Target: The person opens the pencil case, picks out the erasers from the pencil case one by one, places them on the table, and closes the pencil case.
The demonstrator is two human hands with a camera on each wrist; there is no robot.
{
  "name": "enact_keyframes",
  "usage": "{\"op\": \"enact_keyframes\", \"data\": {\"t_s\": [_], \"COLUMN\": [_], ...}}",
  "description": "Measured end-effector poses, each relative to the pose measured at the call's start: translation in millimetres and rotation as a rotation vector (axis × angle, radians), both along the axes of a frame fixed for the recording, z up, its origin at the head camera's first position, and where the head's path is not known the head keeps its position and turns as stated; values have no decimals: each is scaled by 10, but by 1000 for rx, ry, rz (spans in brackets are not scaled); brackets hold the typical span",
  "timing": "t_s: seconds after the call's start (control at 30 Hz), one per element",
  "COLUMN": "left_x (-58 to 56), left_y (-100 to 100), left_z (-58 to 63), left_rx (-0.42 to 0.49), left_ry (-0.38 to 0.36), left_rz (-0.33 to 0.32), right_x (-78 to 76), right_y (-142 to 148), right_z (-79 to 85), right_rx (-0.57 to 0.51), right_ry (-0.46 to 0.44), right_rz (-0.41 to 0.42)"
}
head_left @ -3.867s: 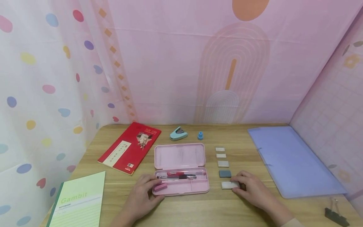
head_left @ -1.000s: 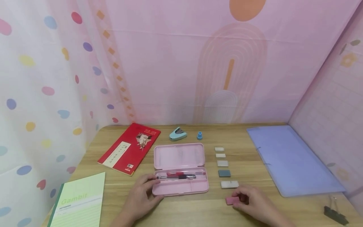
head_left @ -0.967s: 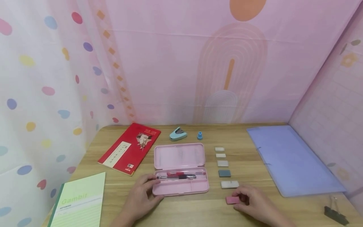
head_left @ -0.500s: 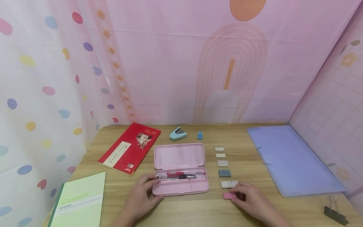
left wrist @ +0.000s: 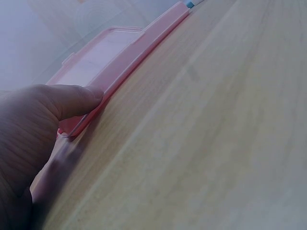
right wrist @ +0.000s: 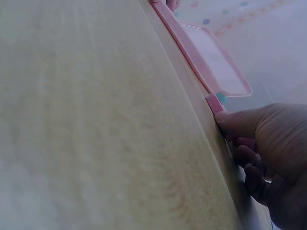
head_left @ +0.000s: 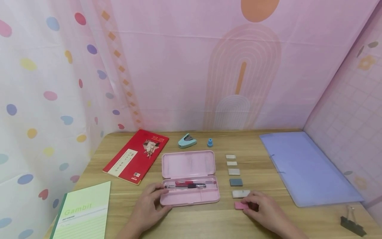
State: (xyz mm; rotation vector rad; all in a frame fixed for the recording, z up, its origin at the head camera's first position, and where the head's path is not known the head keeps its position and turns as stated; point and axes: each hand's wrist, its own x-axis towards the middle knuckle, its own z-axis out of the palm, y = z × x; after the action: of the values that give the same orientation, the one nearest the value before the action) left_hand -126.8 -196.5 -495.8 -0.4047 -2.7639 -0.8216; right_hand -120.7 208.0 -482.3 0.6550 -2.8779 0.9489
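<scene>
An open pink pencil case (head_left: 191, 199) lies mid-table with a red pen (head_left: 209, 182) and a black-gripped pen (head_left: 194, 186) in its rear compartment. My left hand (head_left: 150, 207) holds the case's left end, thumb at the front edge, as the left wrist view also shows. Between thumb and fingers, my right hand (head_left: 262, 210) pinches a pink eraser (head_left: 239, 205) low at the table. That eraser lies just in front of a white eraser (head_left: 239, 194), the nearest of a column that includes a dark grey-blue eraser (head_left: 236, 182). The right fingers hide the pink eraser's right end.
Behind the case stand a mint stapler (head_left: 187, 141) and a small blue cone-shaped object (head_left: 210, 142). Left are a red booklet (head_left: 137, 156) and a green notebook (head_left: 82, 210). A blue folder (head_left: 310, 169) and a black binder clip (head_left: 352, 226) lie at the right.
The pink eraser, earlier in the case's front compartment, is now in my right hand. Over the last second that hand moved it slightly away and left, up to the white eraser. The left hand stayed.
</scene>
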Motion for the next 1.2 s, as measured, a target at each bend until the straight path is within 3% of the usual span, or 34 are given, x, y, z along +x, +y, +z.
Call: {"op": "enact_keyframes", "data": {"t_s": [0.47,0.67,0.77,0.87,1.03,1.1,1.2], "left_x": [42,54,19,-76,-366,-496,-641], "left_y": [-32,-34,-44,-50,-30,-20,-22], "left_z": [34,80,160,348,670,687,604], "left_rx": [12,43,76,127,261,284,324], "left_ry": [-7,-21,-17,-31,-197,-298,-439], "left_rz": [8,12,31,87,179,185,185], "right_x": [16,12,-62,-225,-600,-728,-846], "right_y": [-28,-24,-70,-200,-534,-660,-804], "right_z": [18,136,277,438,580,569,508], "right_rx": [-22,-57,-111,-151,-201,-215,-232], "right_ry": [13,-7,-6,-37,-133,-183,-277], "right_rz": [-1,-10,-3,12,11,-12,-37]}}
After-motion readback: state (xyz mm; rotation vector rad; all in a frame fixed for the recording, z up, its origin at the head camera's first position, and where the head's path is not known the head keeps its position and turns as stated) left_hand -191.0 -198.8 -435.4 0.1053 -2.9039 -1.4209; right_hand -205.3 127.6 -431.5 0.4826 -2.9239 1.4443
